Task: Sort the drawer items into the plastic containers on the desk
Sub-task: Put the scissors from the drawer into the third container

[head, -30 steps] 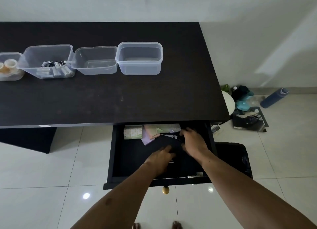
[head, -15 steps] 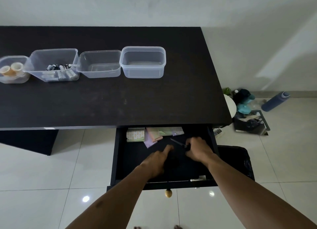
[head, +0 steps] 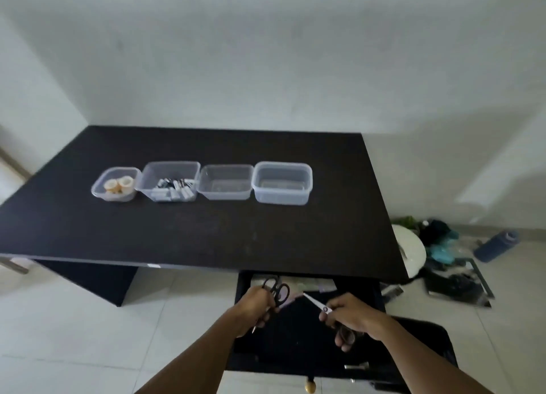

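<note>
Gripping: LH (head: 256, 306) black scissors (head: 277, 289), RH (head: 353, 317) silver scissors (head: 315, 303).

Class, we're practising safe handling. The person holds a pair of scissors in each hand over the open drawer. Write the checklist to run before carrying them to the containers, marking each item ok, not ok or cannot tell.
1. Left hand grips the black-handled scissors firmly: ok.
2. Right hand grips the silver-bladed scissors: ok.
3. Silver blades closed: ok, they show as one strip.
4. Black-handled pair's blades closed: cannot tell, the hand hides them.
5. Free container ready: ok, the third container and fourth container hold nothing.
6. Drawer emptied: not ok, papers lie at its back.
</note>
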A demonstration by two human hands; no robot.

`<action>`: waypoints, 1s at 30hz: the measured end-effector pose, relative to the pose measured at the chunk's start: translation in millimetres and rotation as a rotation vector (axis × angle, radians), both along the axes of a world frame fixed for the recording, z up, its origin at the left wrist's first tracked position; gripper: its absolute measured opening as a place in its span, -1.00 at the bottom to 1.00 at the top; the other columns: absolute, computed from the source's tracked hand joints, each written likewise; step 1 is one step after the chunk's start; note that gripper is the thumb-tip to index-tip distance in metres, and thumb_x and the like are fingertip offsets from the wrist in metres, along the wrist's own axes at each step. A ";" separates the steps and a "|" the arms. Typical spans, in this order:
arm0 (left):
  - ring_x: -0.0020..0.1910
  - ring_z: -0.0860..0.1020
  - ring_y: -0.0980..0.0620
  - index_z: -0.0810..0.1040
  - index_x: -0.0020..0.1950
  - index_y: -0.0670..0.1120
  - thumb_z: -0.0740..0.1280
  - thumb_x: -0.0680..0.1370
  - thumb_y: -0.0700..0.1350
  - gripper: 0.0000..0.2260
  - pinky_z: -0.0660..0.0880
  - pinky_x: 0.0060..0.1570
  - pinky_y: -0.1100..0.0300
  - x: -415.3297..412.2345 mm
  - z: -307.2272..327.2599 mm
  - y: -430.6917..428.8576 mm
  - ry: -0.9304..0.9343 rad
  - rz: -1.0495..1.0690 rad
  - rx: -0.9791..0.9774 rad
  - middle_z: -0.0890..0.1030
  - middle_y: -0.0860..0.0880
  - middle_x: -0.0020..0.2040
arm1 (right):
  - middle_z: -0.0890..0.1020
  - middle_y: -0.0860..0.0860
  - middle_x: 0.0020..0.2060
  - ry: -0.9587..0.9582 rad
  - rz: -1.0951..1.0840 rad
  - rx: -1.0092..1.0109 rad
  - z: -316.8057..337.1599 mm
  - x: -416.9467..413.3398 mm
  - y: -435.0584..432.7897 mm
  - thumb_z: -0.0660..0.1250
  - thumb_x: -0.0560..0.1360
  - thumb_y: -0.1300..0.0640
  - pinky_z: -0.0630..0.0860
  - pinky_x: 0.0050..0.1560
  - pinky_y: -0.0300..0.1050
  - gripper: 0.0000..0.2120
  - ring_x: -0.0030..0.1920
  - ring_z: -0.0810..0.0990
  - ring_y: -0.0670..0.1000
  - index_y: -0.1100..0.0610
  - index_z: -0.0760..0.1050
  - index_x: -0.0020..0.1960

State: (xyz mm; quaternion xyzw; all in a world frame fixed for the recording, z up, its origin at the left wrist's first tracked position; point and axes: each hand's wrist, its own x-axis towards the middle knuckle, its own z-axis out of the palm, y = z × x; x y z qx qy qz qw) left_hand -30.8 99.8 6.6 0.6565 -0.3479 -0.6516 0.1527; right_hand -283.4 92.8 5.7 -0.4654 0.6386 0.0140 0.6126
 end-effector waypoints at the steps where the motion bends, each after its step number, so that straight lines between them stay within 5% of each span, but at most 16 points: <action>1: -0.47 0.32 0.05 0.46 -0.16 -0.14 0.16 0.47 -0.26 -0.89 0.24 -0.45 0.22 5.5 15.2 -1.4 0.015 0.022 0.004 0.52 -0.11 -0.27 | 0.60 0.22 -0.29 -0.019 -0.001 0.005 15.6 4.0 -2.5 0.25 0.49 0.32 0.68 -0.26 0.12 -0.81 -0.36 0.66 0.14 0.24 0.60 0.02; 6: -0.52 0.31 0.04 0.41 -0.18 -0.13 0.16 0.59 -0.18 -0.84 0.20 -0.48 0.25 33.5 84.4 -15.5 0.025 0.168 -0.109 0.51 -0.11 -0.34 | 0.61 0.30 -0.11 -0.165 -0.010 -0.001 94.5 29.0 -33.1 0.18 0.47 0.41 0.66 -0.20 0.11 -0.67 -0.28 0.66 0.17 0.27 0.58 0.15; 9: -0.54 0.34 0.05 0.37 0.00 -0.15 0.17 0.62 -0.17 -0.94 0.22 -0.52 0.25 54.5 113.6 -25.4 -0.040 0.218 -0.234 0.54 -0.12 -0.31 | 0.63 0.30 -0.16 -0.222 0.010 -0.049 133.9 47.5 -51.7 0.24 0.52 0.43 0.68 -0.17 0.09 -0.67 -0.27 0.68 0.16 0.22 0.53 0.24; 13: -0.52 0.33 0.07 0.25 0.19 -0.13 0.29 0.59 -0.18 -0.74 0.22 -0.55 0.28 84.8 151.1 -36.3 -0.075 0.326 -0.282 0.54 -0.12 -0.28 | 0.65 0.19 -0.13 -0.268 -0.042 -0.234 173.7 76.3 -75.3 0.40 0.46 0.44 0.67 -0.19 0.10 -0.67 -0.21 0.71 0.13 0.21 0.57 0.18; 17: -0.44 0.38 0.06 0.23 0.23 -0.06 0.43 0.47 -0.24 -0.53 0.28 -0.54 0.27 115.3 175.7 -61.9 -0.130 0.284 -0.364 0.51 -0.10 -0.18 | 0.67 0.17 -0.16 -0.312 -0.142 -0.319 193.5 113.0 -105.4 0.42 0.44 0.40 0.65 -0.24 0.01 -0.72 -0.24 0.70 0.11 0.23 0.58 0.13; 24: -0.37 0.42 0.02 0.29 0.27 0.01 0.43 0.46 -0.25 -0.51 0.34 -0.57 0.23 174.5 177.3 -149.4 -0.245 0.079 -0.486 0.51 -0.10 0.02 | 0.66 0.24 -0.16 -0.327 -0.265 -0.339 180.0 190.0 -179.0 0.36 0.50 0.44 0.68 -0.20 0.03 -0.77 -0.23 0.68 0.11 0.25 0.57 0.12; 30: -0.01 0.58 -0.01 0.44 0.33 0.07 0.50 0.32 -0.22 -0.39 0.56 -0.04 0.12 214.0 149.3 -223.7 -0.312 -0.082 -0.547 0.61 -0.04 0.12 | 0.64 0.27 -0.26 -0.248 -0.404 -0.406 149.1 238.9 -243.8 0.39 0.43 0.53 0.61 -0.28 0.04 -0.77 -0.33 0.66 0.15 0.31 0.56 0.02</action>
